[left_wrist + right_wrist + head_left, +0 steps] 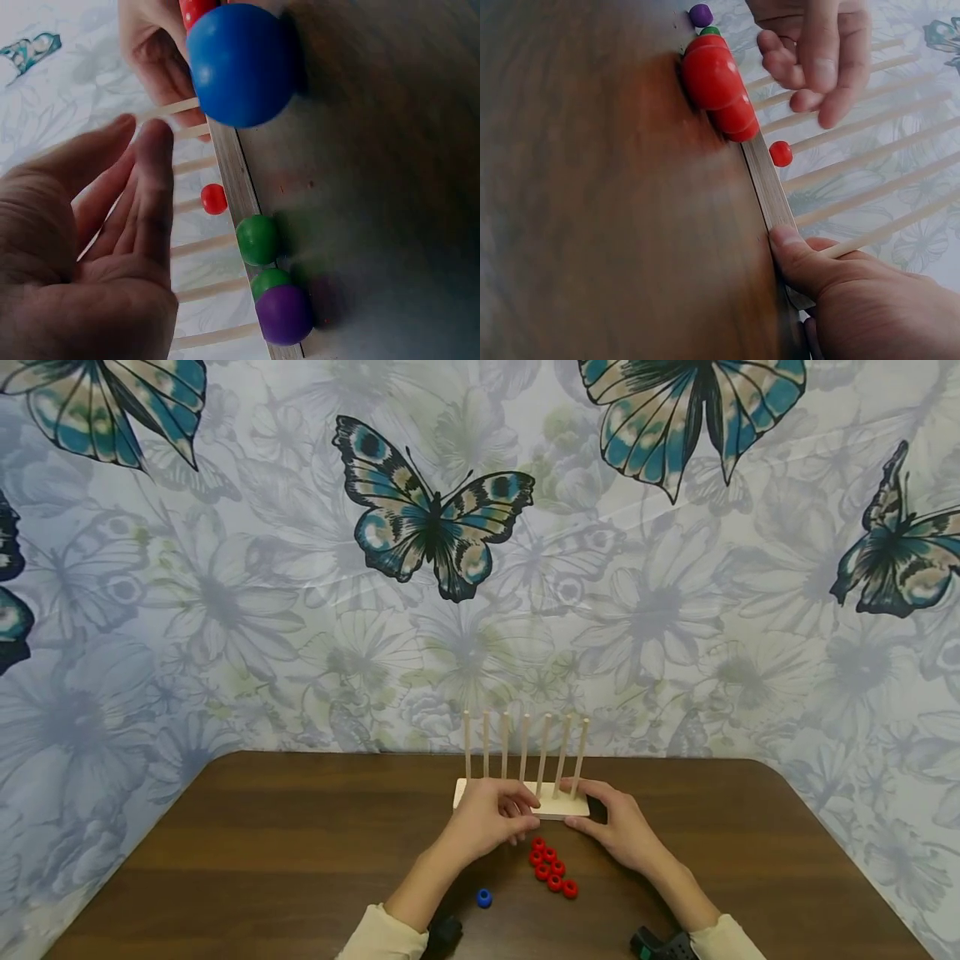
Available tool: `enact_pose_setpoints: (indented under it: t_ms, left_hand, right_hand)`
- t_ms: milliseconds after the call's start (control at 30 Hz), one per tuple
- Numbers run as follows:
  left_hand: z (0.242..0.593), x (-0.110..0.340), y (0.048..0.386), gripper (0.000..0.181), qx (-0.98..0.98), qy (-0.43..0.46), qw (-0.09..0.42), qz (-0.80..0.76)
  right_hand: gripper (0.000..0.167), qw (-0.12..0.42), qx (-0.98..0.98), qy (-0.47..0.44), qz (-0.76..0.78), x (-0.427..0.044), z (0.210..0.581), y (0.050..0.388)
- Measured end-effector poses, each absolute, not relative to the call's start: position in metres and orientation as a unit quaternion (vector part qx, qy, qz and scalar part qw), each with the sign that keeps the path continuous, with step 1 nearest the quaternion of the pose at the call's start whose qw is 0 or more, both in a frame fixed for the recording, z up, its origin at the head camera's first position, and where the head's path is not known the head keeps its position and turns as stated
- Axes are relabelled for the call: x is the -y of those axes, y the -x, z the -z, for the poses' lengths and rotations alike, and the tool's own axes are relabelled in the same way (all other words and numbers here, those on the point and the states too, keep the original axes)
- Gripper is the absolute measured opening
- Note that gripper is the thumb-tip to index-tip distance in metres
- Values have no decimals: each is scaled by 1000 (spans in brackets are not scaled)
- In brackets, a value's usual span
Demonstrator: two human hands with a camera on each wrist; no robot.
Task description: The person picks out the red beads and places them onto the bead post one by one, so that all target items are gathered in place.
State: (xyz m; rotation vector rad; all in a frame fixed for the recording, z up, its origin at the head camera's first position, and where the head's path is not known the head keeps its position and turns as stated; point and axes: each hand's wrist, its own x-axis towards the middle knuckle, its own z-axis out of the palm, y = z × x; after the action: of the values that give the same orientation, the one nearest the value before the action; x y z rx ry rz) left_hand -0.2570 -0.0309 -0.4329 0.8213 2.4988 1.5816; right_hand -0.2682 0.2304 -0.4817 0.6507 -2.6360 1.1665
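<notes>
A pale wooden board (558,806) with a row of several upright pegs stands near the far edge of the table. My right hand (618,827) grips its right end, the thumb (799,259) on the front edge. On the middle peg, low down, sits a red bead (781,154). My left hand (491,814) hovers in front of the board's left half, fingers loosely bent and nothing visible between them. In the left wrist view the thumb and fingertips are near each other but apart from that red bead. The left hand hides part of the board in the head view.
Several red beads (555,882) lie in a cluster on the brown table (300,860) before the board. A blue bead (484,898) lies left of them. Green beads (258,240) and a purple bead (284,314) lie by the board's left part. A butterfly-print cloth (300,677) hangs behind.
</notes>
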Motion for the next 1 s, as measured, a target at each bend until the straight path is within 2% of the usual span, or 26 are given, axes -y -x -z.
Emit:
enact_pose_setpoints:
  t_ms: [100,300,600,1000]
  left_hand:
    - [433,28,256,12,-825,-277,62,-489]
    - [438,22,253,11,-843,-286,74,-450]
    - [440,17,248,14,-866,-296,48,-400]
    - [440,14,245,12,-879,-294,44,-373]
  right_hand:
    - [48,93,887,-221,-394,-232,482,268]
    - [47,90,886,-228,-394,-234,482,267]
    - [47,83,886,-225,-397,-234,482,269]
    - [48,83,885,-228,-396,-234,482,268]
